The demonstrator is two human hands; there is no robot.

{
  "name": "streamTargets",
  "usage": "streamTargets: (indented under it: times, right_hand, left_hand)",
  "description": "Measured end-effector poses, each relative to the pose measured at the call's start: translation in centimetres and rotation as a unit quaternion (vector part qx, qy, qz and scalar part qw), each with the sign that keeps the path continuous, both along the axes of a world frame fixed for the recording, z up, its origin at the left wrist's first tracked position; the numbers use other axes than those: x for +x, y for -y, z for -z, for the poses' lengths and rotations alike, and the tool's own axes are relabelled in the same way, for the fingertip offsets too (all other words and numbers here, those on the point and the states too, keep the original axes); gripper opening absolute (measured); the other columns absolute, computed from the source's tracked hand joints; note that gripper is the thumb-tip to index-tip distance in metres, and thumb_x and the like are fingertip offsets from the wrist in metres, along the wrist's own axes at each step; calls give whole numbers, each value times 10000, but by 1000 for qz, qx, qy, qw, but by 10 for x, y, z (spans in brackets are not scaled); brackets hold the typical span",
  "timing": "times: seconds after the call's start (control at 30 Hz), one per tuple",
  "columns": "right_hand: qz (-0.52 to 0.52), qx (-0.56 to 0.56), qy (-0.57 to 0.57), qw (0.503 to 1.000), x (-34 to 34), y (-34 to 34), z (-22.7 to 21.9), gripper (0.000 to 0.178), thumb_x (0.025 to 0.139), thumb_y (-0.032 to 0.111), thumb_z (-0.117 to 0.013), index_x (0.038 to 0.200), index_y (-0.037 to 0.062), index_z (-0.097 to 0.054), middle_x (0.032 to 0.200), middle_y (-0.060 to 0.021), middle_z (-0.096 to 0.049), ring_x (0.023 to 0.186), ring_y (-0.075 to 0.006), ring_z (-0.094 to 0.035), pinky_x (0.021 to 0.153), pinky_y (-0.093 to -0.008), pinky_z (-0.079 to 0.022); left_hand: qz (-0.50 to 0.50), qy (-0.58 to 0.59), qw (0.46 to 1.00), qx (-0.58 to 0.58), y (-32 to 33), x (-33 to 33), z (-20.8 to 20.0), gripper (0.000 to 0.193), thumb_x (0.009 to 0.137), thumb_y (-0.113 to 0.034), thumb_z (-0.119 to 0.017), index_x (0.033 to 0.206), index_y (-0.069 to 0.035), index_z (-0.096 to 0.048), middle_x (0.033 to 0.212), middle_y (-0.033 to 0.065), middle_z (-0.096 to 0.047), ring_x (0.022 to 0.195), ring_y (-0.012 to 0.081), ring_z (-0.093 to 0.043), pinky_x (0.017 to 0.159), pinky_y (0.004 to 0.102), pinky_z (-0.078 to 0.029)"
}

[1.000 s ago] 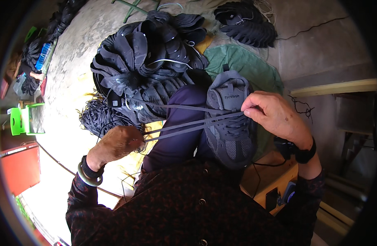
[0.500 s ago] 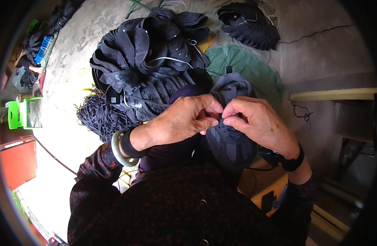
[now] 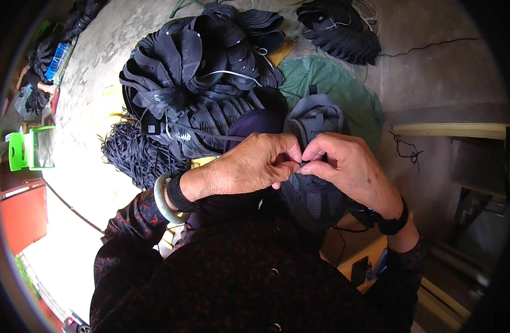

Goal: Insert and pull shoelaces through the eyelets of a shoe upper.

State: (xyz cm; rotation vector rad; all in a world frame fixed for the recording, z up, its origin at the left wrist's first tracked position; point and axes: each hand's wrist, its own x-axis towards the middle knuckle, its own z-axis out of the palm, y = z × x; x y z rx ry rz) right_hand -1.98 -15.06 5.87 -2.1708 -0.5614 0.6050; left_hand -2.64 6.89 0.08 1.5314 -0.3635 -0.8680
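A dark grey sneaker upper (image 3: 317, 202) rests on my lap, its heel opening pointing away from me. Over its lacing area my left hand (image 3: 255, 164) and my right hand (image 3: 349, 172) meet, thumb and forefinger of each pinched together. Between the fingertips a small dark bit shows, too small to name. A flat dark shoelace (image 3: 213, 135) stretches from the left and passes out of sight behind my left hand. Beside my left forearm lies a tangled bundle of black shoelaces (image 3: 135, 152).
Beyond my knees lies a large heap of black shoe uppers (image 3: 180, 61), with another stack (image 3: 343, 39) behind on the right. A green cloth sack (image 3: 354, 89) is under the sneaker's far end. A wooden ledge (image 3: 454, 130) is at right, a green plastic chair (image 3: 19, 151) at left.
Both hands stay pinched together over the sneaker upper, shifting only slightly. The dark shoelace at the left lies higher and straighter, and the view has tilted a little.
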Motion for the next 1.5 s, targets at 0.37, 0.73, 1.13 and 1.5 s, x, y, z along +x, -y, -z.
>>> streamTargets:
  times: [0.37,0.73,1.13,1.5]
  right_hand:
    - [4,-71,115,991,-12,16,10,115,939,144,-675,919,32,-673,864,-115,-638,745,-336,-652,657,-413,-510]
    - [53,-88,144,984,-18,9,21,75,864,96,-730,851,46,-675,797,-94,-619,681,-297,-646,612,-394,-504]
    - [105,-67,154,980,-21,0,29,100,781,15,-743,815,63,-662,740,-61,-579,619,-236,-607,579,-347,-480]
    - [90,-60,120,987,-15,-2,24,117,743,-16,-700,783,57,-618,725,-58,-552,604,-230,-573,564,-352,-447]
  left_hand:
    - [-73,-63,994,-45,1,-13,29,128,1000,-58,-612,1077,45,-620,838,63,-671,663,80,-612,594,240,-533]
    - [-114,-68,991,-32,6,-15,33,137,980,-133,-694,972,2,-677,749,4,-648,635,42,-591,506,211,-493]
    - [-119,-45,992,-4,12,-15,30,98,924,-82,-713,886,-21,-647,700,-12,-621,631,28,-584,476,236,-465]
    - [-123,178,975,47,25,-9,22,72,852,3,-645,824,-5,-580,693,144,-563,571,191,-579,572,324,-487]
